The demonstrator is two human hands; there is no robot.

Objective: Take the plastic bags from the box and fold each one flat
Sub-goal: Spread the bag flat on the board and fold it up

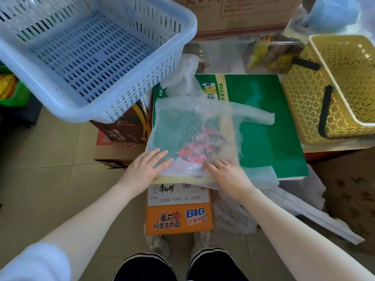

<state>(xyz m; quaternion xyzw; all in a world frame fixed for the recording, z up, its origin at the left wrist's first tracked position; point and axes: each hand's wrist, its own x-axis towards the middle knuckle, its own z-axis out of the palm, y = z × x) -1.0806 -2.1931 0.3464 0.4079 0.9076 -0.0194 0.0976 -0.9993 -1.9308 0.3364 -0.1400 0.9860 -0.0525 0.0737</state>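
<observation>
**Both palms flat on a clear bag spread over a green carton**

The left hand [146, 166] lies palm down, fingers straight and together, pressing the near left corner of a translucent plastic bag [188, 134]. The right hand [227, 175] does the same at the near edge, a little right of the middle, its fingers spread and flat on the film. Neither hand is curled round anything; both simply press down.

The bag is laid out fairly flat, with red and dark print showing through near its middle. One handle [257, 116] stretches off to the right, across the top of the green carton [269, 126] that serves as the work surface. The bag's left edge overhangs that carton slightly.

Just beyond the bag's far edge a second crumpled clear bag [184, 74] stands bunched up. More pale bags [284, 203] lie in a loose heap to the right of the right forearm, trailing down toward the floor.

Under the green carton's near edge sits an orange noodle box [178, 220] with a white label, right in front of the person's knees. To the left, a brown carton [123, 130] rests on another cardboard box, and a light blue slotted basket [85, 57] sits tilted above them. On the right a yellow basket [334, 88] with black handles stands just beside the green carton. A large cardboard box [239, 15] rises at the back, with packaged goods in clear wrap [269, 53] in front of it. The floor is tiled [50, 151].
</observation>
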